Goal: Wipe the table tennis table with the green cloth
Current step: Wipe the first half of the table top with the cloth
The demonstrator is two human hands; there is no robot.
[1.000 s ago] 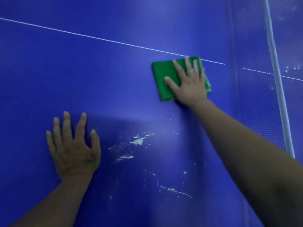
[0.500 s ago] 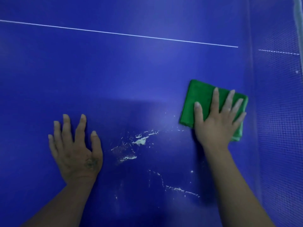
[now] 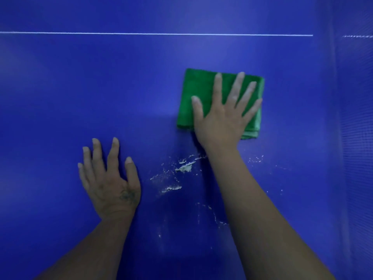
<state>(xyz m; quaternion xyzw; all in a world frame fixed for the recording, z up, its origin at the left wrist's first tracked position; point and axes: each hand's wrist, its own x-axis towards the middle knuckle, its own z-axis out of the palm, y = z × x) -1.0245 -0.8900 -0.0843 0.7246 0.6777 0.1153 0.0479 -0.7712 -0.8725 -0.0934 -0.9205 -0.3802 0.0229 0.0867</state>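
The blue table tennis table (image 3: 101, 98) fills the view. A folded green cloth (image 3: 198, 91) lies flat on it, right of centre. My right hand (image 3: 223, 116) presses on the cloth with straight, spread fingers, covering its lower right part. My left hand (image 3: 110, 182) rests flat on the bare table at the lower left, fingers spread, holding nothing. White smears and specks (image 3: 184, 168) mark the surface between the two hands, just below the cloth.
A thin white line (image 3: 141, 33) runs across the table near the top. The net (image 3: 357, 138) stands along the right edge. More white specks (image 3: 217, 217) trail under my right forearm.
My right hand slid the cloth from by the white line down and right toward the net, then a little back left. My left hand stayed planted on the table.
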